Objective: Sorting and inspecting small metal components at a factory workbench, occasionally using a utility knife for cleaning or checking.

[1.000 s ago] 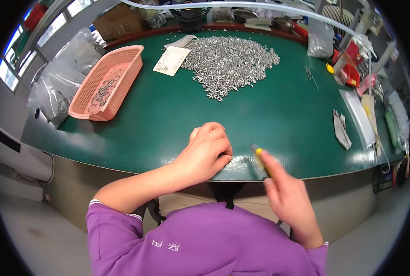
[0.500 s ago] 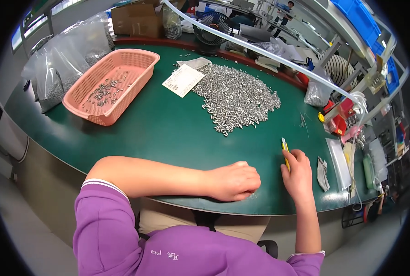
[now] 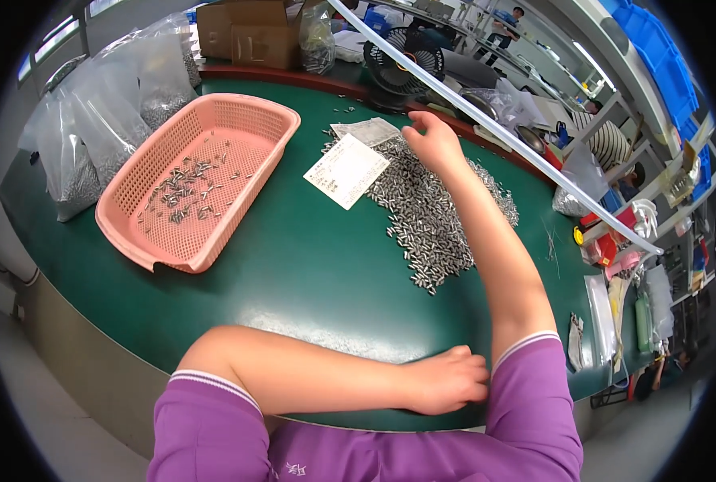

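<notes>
My right arm is stretched out over a large pile of small silvery metal pieces. At its far end, beside a white paper slip and a clear plastic bag, hovers my right hand. Its fingers are bent but apart, and nothing shows between them. Close to the near table edge rests my left hand, fingers curled under; whatever they hold, if anything, is hidden. The yellow utility knife seen earlier is out of sight.
A pink plastic basket with some loose metal pieces stands left on the green table. Behind it are clear bags of pieces. A black fan and cardboard box are at the back. A white bar crosses the view.
My right hand has left the near right of the table, where it held a yellow utility knife, and reached over the pile. The view has shifted; my left hand stays curled near the edge.
</notes>
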The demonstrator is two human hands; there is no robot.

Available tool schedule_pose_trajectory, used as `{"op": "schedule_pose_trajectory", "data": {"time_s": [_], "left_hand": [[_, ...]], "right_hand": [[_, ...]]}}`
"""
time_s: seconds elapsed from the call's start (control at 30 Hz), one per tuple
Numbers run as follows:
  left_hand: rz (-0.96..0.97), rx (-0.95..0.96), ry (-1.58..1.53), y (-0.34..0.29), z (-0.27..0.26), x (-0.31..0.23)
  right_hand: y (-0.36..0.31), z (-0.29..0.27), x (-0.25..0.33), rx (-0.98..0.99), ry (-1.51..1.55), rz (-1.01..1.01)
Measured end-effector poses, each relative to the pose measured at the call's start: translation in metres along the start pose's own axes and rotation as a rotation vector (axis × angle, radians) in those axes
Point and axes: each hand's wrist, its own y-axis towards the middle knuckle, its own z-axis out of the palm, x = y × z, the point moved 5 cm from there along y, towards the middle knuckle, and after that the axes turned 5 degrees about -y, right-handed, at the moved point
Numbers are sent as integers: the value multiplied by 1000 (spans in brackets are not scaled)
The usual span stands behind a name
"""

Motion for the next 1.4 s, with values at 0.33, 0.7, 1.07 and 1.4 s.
{"op": "schedule_pose_trajectory", "data": {"time_s": [0.33, 0.7, 1.07, 1.4], "left_hand": [[-193, -66, -222, -3, 5, 16], [-189, -123, -312, -1, 3, 16], [-159, -87, -298, -1, 5, 15], [22, -68, -289, 0, -7, -6]], "right_hand": [[59, 54, -15, -10, 324, 156], [32, 34, -7, 95, 915, 254], [26, 24, 4, 37, 1121, 222], [-1, -4, 27, -18, 1068, 154]]}}
